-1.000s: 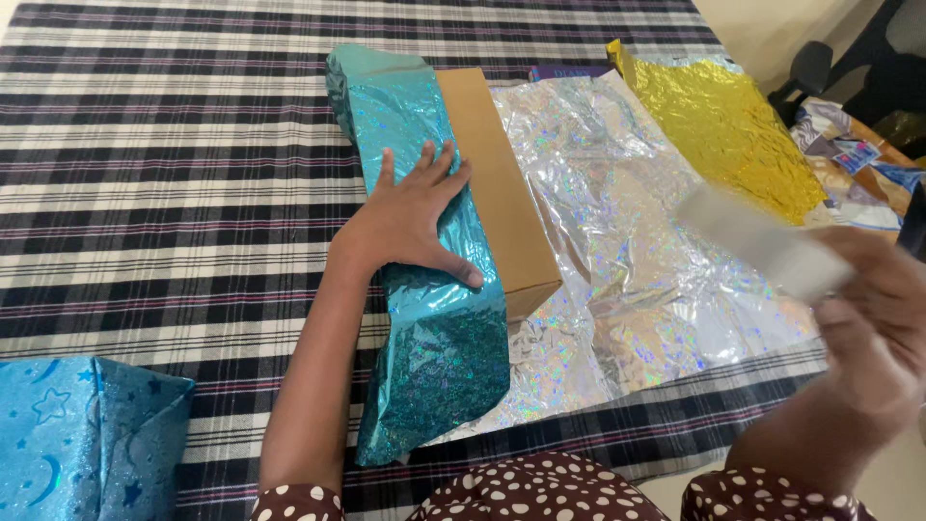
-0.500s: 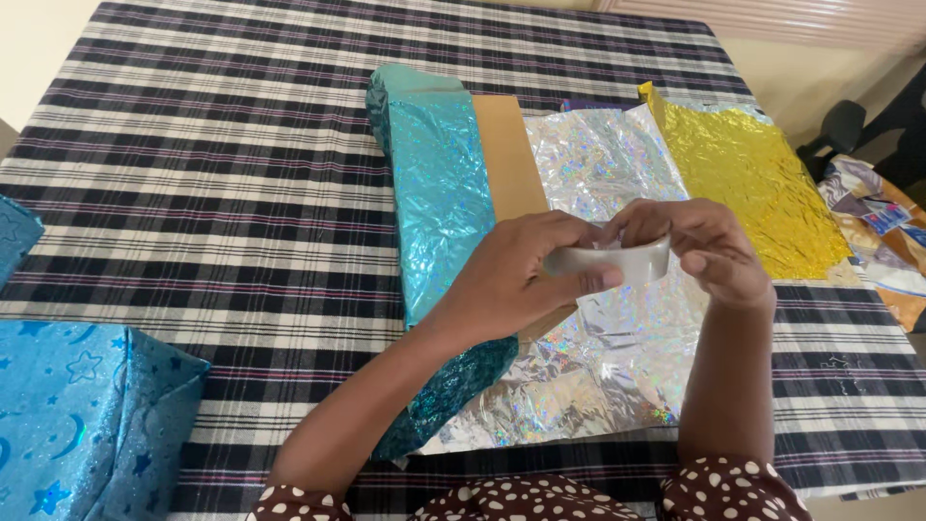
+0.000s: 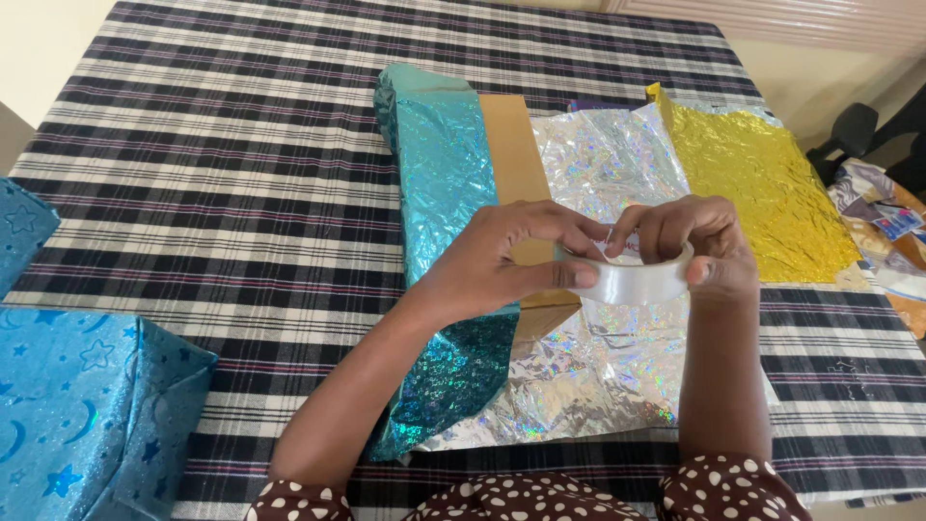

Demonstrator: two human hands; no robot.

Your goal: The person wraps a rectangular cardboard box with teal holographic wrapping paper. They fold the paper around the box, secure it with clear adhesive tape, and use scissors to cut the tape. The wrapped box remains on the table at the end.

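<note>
Holding a tape roll (image 3: 641, 280) above the box (image 3: 516, 183), both hands grip it: left hand (image 3: 502, 260) pinching its near edge, right hand (image 3: 699, 246) closed round it. Teal foil (image 3: 439, 193) half covers the box. Judged step: finding the tape end; peeling calls for a fingernail.

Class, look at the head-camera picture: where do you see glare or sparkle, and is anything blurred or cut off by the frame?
Head view: evenly lit and sharp, with no motion blur on the left hand, the right hand or the tape roll; speckled rainbow glare on the silver foil, sparkle on the teal foil, a duller sheen on the gold foil; the blue parcel is cropped at the left edge.
</note>
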